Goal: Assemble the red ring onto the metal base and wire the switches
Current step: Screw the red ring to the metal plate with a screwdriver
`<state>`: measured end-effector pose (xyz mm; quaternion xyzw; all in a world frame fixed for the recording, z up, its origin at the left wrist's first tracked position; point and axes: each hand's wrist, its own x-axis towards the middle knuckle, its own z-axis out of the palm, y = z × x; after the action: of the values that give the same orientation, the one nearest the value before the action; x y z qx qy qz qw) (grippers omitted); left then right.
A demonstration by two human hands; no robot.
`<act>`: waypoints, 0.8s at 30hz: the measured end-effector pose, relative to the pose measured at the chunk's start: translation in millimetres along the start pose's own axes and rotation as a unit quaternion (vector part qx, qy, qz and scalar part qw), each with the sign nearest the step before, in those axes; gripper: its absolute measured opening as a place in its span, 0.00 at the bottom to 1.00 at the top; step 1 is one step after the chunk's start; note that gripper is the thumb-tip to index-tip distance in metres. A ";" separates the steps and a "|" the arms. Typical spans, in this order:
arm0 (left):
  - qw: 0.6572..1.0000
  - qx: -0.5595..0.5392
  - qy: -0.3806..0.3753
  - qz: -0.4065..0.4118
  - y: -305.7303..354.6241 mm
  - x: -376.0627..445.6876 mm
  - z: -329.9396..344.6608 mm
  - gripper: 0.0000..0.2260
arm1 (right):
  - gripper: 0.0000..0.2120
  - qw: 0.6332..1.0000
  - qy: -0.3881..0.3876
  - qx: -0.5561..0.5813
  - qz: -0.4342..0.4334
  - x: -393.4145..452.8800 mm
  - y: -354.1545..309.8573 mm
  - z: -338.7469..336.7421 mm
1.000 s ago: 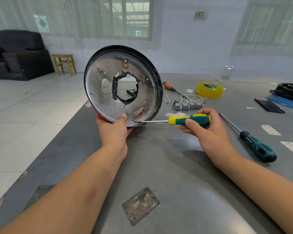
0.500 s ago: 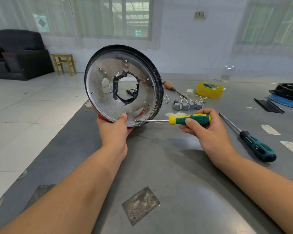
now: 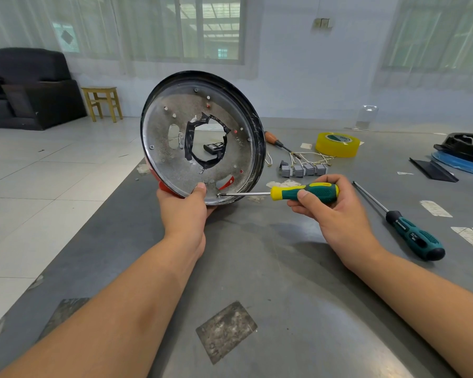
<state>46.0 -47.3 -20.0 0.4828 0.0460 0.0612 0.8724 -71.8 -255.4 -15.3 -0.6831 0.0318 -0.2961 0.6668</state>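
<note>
Fingers of the right hand [image 3: 336,214] wrap the screwdriver [image 3: 303,192], its long axis level, tip pointing left at a screw low on the metal base [image 3: 172,162]. His left hand [image 3: 185,208] clamps the bottom rim, holding the base upright on edge over the table [image 3: 257,268], hollow face toward him — red ring [image 3: 165,186] peeking behind. The fastening looks underway; the switches [image 3: 302,169] lie loose beyond, wiring still to come.

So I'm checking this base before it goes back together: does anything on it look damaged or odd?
Yes. The centre hole of the metal base is jagged rather than round, its edge wrapped in torn black tape. The plate's face looks dull and mottled. The rest looks ordinary.
</note>
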 end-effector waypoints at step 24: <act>0.991 0.119 0.000 0.069 -10.2 9.2 -3.5 0.19 | 0.16 0.925 -0.043 -0.280 -0.254 -12.7 -13.6 6.0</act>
<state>55.3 -48.3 -30.7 0.5848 0.0197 0.1158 0.8026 -84.3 -243.0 -6.9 -0.8394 -0.0898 -0.4047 0.3516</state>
